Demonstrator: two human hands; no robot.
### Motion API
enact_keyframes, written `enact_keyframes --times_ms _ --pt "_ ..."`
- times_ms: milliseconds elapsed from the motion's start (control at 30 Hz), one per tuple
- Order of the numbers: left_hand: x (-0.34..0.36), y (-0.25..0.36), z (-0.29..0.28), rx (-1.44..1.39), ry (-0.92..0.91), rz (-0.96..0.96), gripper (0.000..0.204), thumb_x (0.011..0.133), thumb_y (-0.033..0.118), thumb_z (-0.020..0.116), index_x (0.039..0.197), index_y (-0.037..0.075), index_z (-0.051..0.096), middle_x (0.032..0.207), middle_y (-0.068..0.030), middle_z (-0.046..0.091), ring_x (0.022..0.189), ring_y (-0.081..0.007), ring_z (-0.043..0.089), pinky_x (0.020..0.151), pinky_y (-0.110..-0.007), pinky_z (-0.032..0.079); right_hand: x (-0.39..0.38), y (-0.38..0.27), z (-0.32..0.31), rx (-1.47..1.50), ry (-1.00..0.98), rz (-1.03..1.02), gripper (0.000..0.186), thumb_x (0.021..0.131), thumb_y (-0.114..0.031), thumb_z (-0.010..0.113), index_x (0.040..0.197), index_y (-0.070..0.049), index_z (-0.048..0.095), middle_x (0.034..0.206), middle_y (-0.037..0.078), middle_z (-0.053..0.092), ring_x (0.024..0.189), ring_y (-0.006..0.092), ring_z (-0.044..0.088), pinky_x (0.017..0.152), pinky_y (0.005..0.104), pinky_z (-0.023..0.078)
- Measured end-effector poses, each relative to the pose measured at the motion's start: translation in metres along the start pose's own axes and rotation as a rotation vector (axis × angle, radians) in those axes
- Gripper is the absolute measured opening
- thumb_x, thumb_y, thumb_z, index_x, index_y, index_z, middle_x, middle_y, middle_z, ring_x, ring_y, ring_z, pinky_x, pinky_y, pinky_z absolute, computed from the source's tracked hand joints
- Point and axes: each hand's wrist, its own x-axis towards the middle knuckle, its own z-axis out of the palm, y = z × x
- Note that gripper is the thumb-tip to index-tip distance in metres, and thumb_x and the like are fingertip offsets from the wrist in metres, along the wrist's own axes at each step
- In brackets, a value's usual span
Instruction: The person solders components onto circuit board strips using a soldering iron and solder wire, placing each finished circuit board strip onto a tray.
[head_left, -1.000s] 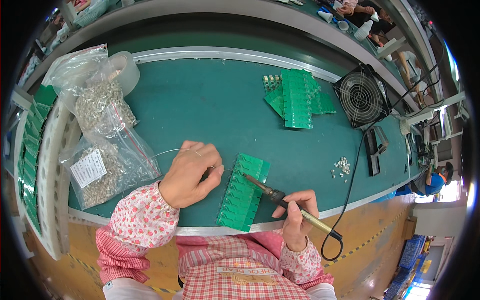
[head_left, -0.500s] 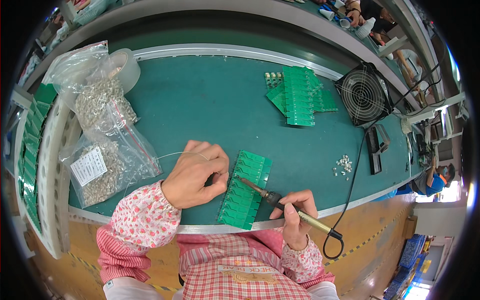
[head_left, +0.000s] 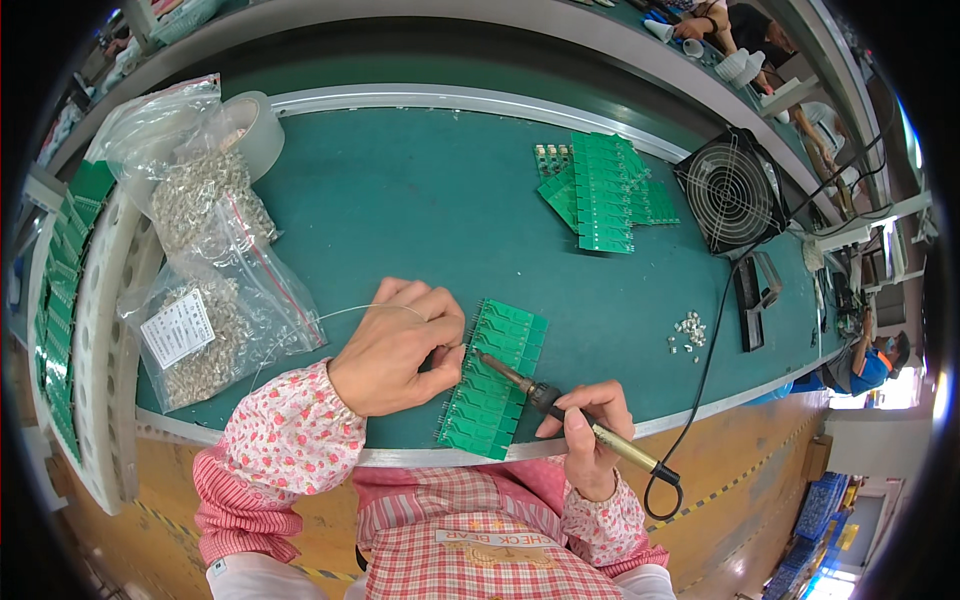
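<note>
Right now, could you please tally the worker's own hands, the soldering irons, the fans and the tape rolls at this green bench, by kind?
Hands: 2 (left hand, right hand)
Soldering iron: 1, held in the right hand
Fan: 1
Tape roll: 1
Total: 5

Strawberry-print sleeve covers, pink striped bands, red checked apron
</note>
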Motion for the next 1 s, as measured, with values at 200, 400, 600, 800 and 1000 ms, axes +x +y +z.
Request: enact_keyframes --times_ms 200,400,600,800,1000 --pt "-0.0001 0.0002 -0.0005 0.006 -0.005 -0.011 0.017 0.072 0.009 0.064 0.064 0.007 0.049 0.079 -0.0027 0.052 0.075 -0.0216 0.048 0.076 -0.035 0.033 0.0001 0.0005 -0.0006 -0.022 -0.01 -0.01 0.014 0.087 -0.008 0.057 0.092 0.004 0.052 0.078 0.013 0.064 0.06 0.0154 0.064 0.055 0.0265 0.052" --pt "-0.0002 0.0005 -0.0008 0.011 -0.008 -0.004 0.017 0.072 0.009 0.064 0.065 0.007 0.049 0.079 -0.0026 0.052 0.074 -0.0216 0.048 0.075 -0.035 0.033 0.0003 0.0004 -0.0005 -0.025 -0.01 -0.01 0.014 0.087 -0.009 0.057 0.092 0.004 0.052 0.078 0.013 0.064 0.06 0.0154 0.064 0.055 0.0263 0.052" --pt "-0.0003 0.0005 0.0006 0.017 0.001 -0.01 0.016 0.071 0.008 0.063 0.064 0.007 0.048 0.082 -0.0016 0.054 0.075 -0.0201 0.047 0.078 -0.034 0.033 0.0004 0.0 -0.0007 -0.035 -0.013 -0.023 0.015 0.088 -0.009 0.057 0.092 0.004 0.052 0.077 0.012 0.063 0.059 0.0153 0.064 0.054 0.0259 0.052" --pt "-0.0002 -0.0013 0.0003 -0.015 0.011 -0.046 0.015 0.072 0.008 0.062 0.065 0.007 0.049 0.082 -0.0023 0.054 0.074 -0.0198 0.047 0.075 -0.034 0.032 -0.0027 -0.0003 -0.0017 -0.008 0.041 -0.015 0.016 0.088 -0.011 0.057 0.093 0.003 0.052 0.077 0.013 0.063 0.059 0.0154 0.064 0.054 0.0261 0.051" --pt "0.001 -0.0013 0.0007 0.007 0.007 -0.031 0.014 0.072 0.007 0.062 0.066 0.007 0.05 0.082 -0.0025 0.054 0.075 -0.0201 0.047 0.074 -0.034 0.032 -0.0014 -0.0012 0.0004 0.003 0.038 0.018 0.016 0.089 -0.011 0.056 0.095 0.004 0.051 0.078 0.012 0.063 0.061 0.0157 0.064 0.056 0.0264 0.052"
